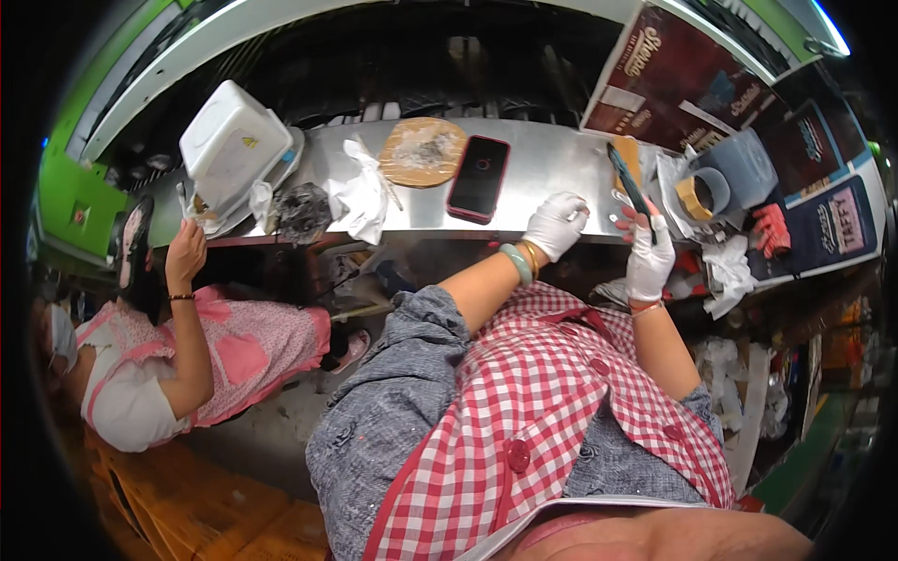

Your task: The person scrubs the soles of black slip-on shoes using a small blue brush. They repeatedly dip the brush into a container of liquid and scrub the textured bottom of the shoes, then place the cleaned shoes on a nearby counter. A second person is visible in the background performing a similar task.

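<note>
A single view is given, from a wide fisheye camera worn on the person's head and looking steeply down over the checked apron and grey sleeves. The person's forearms enter from the lower middle and reach up toward the steel worktop, which runs across the upper half and bends with the lens. The gloved hands sit close below its near edge. A seated co-worker shows at the left rim, and dark corners frame the picture.
</note>
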`<state>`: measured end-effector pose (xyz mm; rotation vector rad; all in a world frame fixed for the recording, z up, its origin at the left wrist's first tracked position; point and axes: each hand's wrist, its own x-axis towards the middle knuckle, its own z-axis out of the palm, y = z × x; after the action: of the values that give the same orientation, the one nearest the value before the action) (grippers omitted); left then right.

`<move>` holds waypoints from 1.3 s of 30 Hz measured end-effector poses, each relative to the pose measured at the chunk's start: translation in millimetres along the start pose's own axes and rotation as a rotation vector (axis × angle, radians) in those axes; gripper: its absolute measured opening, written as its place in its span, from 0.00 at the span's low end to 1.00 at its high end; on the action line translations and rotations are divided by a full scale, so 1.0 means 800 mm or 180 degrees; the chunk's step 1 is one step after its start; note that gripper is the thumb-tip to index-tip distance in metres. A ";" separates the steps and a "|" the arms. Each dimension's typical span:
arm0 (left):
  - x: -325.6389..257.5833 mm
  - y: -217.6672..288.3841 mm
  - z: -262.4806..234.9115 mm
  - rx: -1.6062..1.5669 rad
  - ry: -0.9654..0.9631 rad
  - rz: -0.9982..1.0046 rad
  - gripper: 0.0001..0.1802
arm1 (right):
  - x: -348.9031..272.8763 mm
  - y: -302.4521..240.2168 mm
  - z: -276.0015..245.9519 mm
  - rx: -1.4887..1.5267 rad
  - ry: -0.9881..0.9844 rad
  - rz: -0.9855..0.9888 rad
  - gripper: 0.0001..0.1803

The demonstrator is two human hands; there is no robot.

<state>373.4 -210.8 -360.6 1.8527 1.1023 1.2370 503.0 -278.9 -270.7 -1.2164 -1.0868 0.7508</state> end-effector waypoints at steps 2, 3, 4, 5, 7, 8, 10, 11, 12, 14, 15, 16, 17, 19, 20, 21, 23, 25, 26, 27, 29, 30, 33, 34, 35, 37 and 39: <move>0.000 0.002 -0.001 -0.0010 -0.0072 -0.0005 0.05 | -0.002 0.003 0.000 0.0102 0.0081 0.0074 0.17; -0.001 0.001 -0.001 -0.0069 -0.0040 0.0006 0.04 | -0.003 0.002 -0.002 -0.0061 0.0031 0.0136 0.17; -0.003 0.001 0.001 -0.0144 -0.0004 0.0015 0.02 | -0.004 0.003 -0.005 -0.0137 0.0018 0.0147 0.17; -0.003 -0.002 0.001 -0.0134 0.0000 0.0050 0.03 | -0.004 0.002 -0.005 -0.0119 -0.0033 0.0123 0.18; -0.006 0.000 0.001 -0.0142 0.0034 0.0031 0.03 | -0.006 0.003 -0.005 -0.0110 -0.0084 0.0069 0.19; -0.007 -0.001 0.003 -0.0118 0.0030 0.0009 0.03 | -0.006 0.001 -0.003 -0.0045 -0.0116 0.0083 0.20; -0.006 0.005 0.000 -0.0060 0.0049 0.0118 0.04 | -0.007 0.002 0.000 0.0003 -0.0119 0.0064 0.21; -0.006 0.008 -0.004 -0.0053 -0.0029 0.0132 0.04 | -0.008 0.005 0.000 0.0031 -0.0179 0.0006 0.21; -0.006 0.012 -0.009 -0.0042 -0.0089 0.0154 0.05 | -0.007 0.011 0.000 0.0091 -0.0269 -0.0010 0.21; -0.006 0.019 -0.012 0.0124 -0.0091 0.0077 0.06 | -0.007 0.003 0.005 0.0092 -0.0277 0.0210 0.21; -0.007 0.019 -0.013 0.0203 -0.0152 0.0080 0.06 | -0.004 -0.002 0.009 0.0077 -0.0270 0.0394 0.19; -0.009 0.019 -0.013 0.0138 -0.0156 0.0264 0.06 | -0.005 0.005 0.005 0.0115 -0.0364 0.0397 0.18; -0.004 0.023 -0.015 0.0023 -0.0169 0.0214 0.06 | 0.000 0.016 0.003 -0.0052 -0.0498 0.0064 0.18; -0.008 0.033 -0.018 -0.0171 -0.0210 0.0061 0.07 | 0.002 0.025 0.002 -0.0313 -0.0603 -0.0308 0.17; -0.006 0.038 -0.020 -0.0229 -0.0208 0.0014 0.07 | 0.007 0.027 0.002 -0.0384 -0.0585 -0.0408 0.17; -0.008 0.040 -0.021 -0.0279 -0.0213 -0.0064 0.07 | 0.008 0.029 0.004 -0.0448 -0.0575 -0.0477 0.17; -0.007 0.040 -0.021 -0.0526 -0.0001 -0.0177 0.08 | 0.014 0.038 0.006 -0.0799 -0.0568 -0.0782 0.17; -0.007 0.043 -0.021 -0.0562 0.0288 -0.0148 0.11 | 0.022 0.048 0.007 -0.0974 -0.0525 -0.0972 0.17; -0.007 0.047 -0.021 -0.0573 0.0307 -0.0199 0.11 | 0.025 0.050 0.004 -0.1153 -0.0511 -0.1092 0.17; -0.007 0.049 -0.023 -0.0555 0.0323 -0.0241 0.12 | 0.027 0.049 0.007 -0.1301 -0.0486 -0.1215 0.17; -0.009 0.052 -0.022 -0.0568 0.0417 -0.0189 0.13 | 0.033 0.051 0.007 -0.1558 -0.0490 -0.1411 0.18; -0.012 0.056 -0.021 -0.0605 0.0351 -0.0308 0.14 | 0.035 0.056 0.003 -0.1541 -0.0514 -0.1370 0.18; -0.011 0.058 -0.020 -0.0733 0.0340 -0.0392 0.15 | 0.048 0.071 0.002 -0.1519 -0.0637 -0.1204 0.21; -0.010 0.062 -0.022 -0.0681 0.0324 -0.0400 0.16 | 0.052 0.077 0.004 -0.1521 -0.0663 -0.1149 0.22; -0.009 0.065 -0.023 -0.0630 0.0308 -0.0410 0.16 | 0.057 0.084 0.007 -0.1524 -0.0690 -0.1094 0.22; -0.016 0.074 -0.026 -0.0562 0.0307 -0.0338 0.17 | 0.054 0.090 0.009 -0.1554 -0.0771 -0.1020 0.23; -0.017 0.081 -0.029 -0.0439 0.0302 -0.0339 0.19 | 0.056 0.097 0.013 -0.1478 -0.0789 -0.0794 0.24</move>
<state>367.3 -249.7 -302.7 1.6265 1.1218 1.3162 515.9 -217.0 -335.4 -1.3598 -1.6494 0.4754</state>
